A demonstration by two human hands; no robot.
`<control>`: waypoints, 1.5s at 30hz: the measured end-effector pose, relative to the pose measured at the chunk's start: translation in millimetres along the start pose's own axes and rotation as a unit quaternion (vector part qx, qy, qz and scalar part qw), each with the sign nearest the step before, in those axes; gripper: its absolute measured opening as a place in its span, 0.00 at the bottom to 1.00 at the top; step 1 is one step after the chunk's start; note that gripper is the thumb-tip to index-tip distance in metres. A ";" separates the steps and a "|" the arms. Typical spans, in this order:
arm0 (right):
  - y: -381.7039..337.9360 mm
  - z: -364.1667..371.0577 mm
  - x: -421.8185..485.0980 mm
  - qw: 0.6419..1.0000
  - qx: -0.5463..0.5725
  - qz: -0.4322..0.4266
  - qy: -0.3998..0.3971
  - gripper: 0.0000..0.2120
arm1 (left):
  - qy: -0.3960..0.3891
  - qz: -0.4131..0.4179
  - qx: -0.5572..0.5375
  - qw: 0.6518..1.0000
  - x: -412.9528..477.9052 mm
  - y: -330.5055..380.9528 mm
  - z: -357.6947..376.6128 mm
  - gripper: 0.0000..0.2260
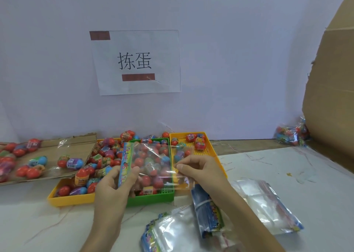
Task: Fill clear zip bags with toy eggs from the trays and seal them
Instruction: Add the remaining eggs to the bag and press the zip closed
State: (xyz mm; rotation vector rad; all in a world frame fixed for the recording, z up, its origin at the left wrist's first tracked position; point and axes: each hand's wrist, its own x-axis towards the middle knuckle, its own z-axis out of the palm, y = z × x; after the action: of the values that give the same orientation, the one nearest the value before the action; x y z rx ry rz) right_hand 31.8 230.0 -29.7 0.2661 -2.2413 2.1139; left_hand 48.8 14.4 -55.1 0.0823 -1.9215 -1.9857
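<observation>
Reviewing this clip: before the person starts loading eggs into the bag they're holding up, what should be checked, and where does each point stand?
1. Bag secured: left hand grips the printed edge of the clear zip bag, and right hand pinches the opposite edge. Ok.
2. Bag mouth opened: the film looks flat. Cannot tell.
3. Bag empty: the eggs seen through it seem to lie in the tray below. Ok, probably.
4. Eggs within reach: the green tray under the bag holds toy eggs. Ok.
5. A hand free for picking: both hold the bag. Not ok.
6. Spare bags at hand: they lie by the right forearm. Ok.
</observation>
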 end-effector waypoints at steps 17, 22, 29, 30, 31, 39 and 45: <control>3.8 10.9 -5.1 0.984 -0.085 -0.091 -0.127 0.06 | -0.143 0.309 0.358 0.869 -28.9 -4.1 17.6 0.05; 2.3 8.8 -5.2 0.988 -0.082 -0.093 -0.093 0.07 | -0.137 0.293 0.348 0.880 -29.0 1.8 18.3 0.02; 2.4 8.1 -3.9 0.990 -0.098 -0.081 -0.063 0.06 | -0.078 0.283 0.341 0.893 -24.9 -2.3 15.2 0.08; 3.2 7.8 -3.3 0.990 -0.108 -0.077 -0.052 0.07 | -0.070 0.295 0.340 0.890 -24.8 -2.2 15.5 0.09; 3.9 7.7 -3.0 0.990 -0.118 -0.073 -0.039 0.08 | -0.067 0.309 0.338 0.886 -24.4 -1.9 15.9 0.10; 10.5 16.8 -4.5 0.966 -0.217 -0.123 0.068 0.10 | -0.083 0.396 0.352 0.844 -23.2 -11.1 21.7 0.10; 11.3 18.1 -4.1 0.970 -0.209 -0.095 0.085 0.08 | -0.072 0.387 0.316 0.863 -23.6 -12.7 19.0 0.11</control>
State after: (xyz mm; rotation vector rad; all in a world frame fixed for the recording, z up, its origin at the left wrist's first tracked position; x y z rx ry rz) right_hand 35.5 212.9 -42.6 0.2544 -2.3748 1.4690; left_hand 62.2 39.6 -71.3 -0.5889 -2.1407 -0.8254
